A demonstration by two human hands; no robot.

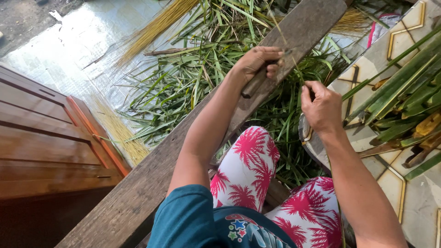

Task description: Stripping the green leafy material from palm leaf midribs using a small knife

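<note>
Wooden plank point(151, 183), one knife point(253, 83) in left hand point(257, 62), one leaf rib point(294, 59) pinched by right hand point(321, 108)

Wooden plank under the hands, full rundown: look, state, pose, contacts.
The wooden plank is long, flat, weathered grey-brown wood with visible grain. It runs diagonally from bottom left to top right, over a heap of green leaf strips. The left hand, gripping a dark-handled knife, rests on its upper part. The left forearm lies above it. The right hand is off it, pinching a thin leaf rib.
</note>
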